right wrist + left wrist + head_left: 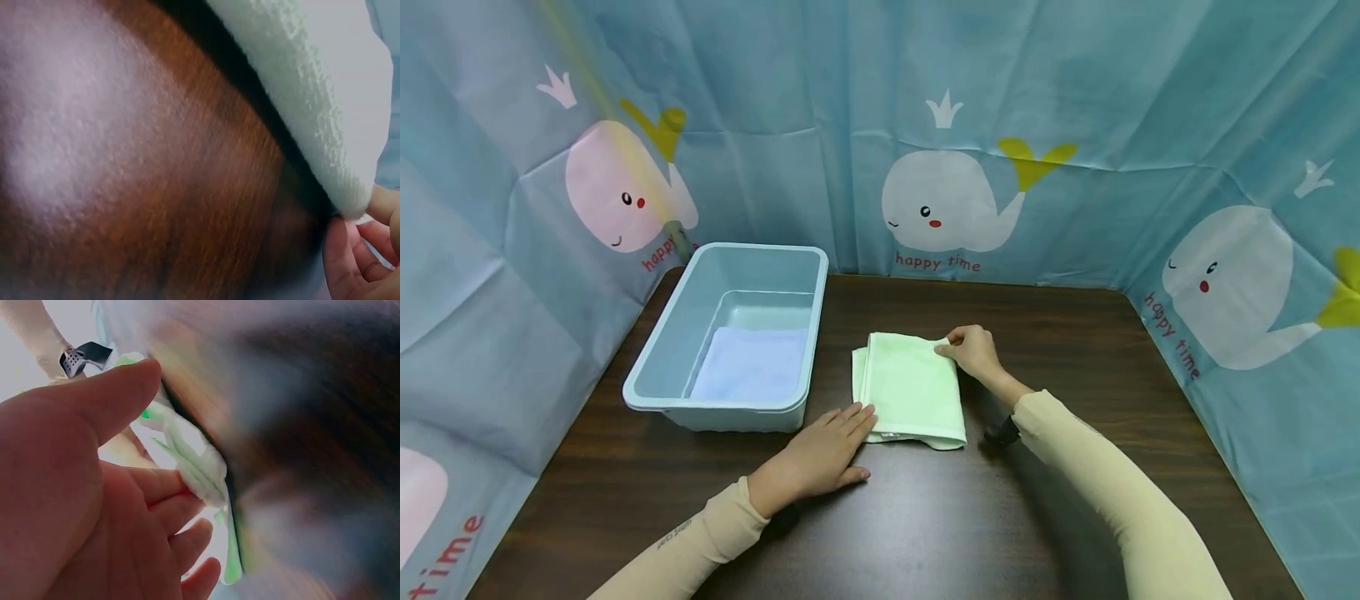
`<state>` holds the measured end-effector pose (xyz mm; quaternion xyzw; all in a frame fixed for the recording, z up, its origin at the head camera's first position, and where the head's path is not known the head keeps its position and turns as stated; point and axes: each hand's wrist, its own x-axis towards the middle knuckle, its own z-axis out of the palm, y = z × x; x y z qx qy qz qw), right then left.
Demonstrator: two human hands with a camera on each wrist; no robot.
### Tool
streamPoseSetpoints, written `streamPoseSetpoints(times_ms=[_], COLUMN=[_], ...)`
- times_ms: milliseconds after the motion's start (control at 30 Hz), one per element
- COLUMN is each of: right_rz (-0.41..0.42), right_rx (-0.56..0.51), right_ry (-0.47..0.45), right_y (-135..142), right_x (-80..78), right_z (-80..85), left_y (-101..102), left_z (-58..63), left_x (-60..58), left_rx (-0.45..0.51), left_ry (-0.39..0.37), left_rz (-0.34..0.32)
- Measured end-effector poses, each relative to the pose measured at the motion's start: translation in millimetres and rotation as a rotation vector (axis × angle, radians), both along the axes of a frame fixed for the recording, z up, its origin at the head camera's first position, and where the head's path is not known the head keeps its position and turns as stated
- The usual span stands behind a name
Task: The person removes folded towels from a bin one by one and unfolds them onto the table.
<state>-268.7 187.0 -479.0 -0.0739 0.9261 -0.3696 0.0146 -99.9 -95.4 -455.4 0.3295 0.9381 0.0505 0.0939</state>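
Note:
A light green towel, folded into layers, lies on the dark table, its lower left layer sticking out a little. My right hand pinches its upper right corner between thumb and fingers; the right wrist view shows the fuzzy towel edge raised off the wood near those fingertips. At the lower left corner, the fingers of my left hand lie extended against the towel, thumb spread apart. In the left wrist view the fingertips touch the towel's folded edge.
To the left stands a pale blue plastic basin with a folded light blue cloth on its bottom. The dark wood table is bordered by a blue whale-print curtain at the back and sides.

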Motion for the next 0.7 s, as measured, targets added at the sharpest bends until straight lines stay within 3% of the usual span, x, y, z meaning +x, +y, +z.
streamPoseSetpoints(times_ms=[167,333,500,700], right_rz=[0.012,0.017,0.099,0.283], right_rx=[0.018,0.051,0.029,-0.043], right_ry=[0.031,0.155,0.235,0.124], right_y=[0.4,-7.4,-31.8,-68.4], right_x=[-1.5,6.2,33.5,72.6], right_z=[-0.5,5.8,24.0,26.3], left_y=[-1.4,-3.4,-5.5,-6.4], left_z=[0.5,3.4,7.4,11.7], left_x=[-0.5,7.9,24.0,37.1], left_rx=[0.028,0.031,0.004,0.008], left_ry=[-0.021,-0.013,-0.052,-0.081], left_rz=[0.004,0.041,0.101,0.107])
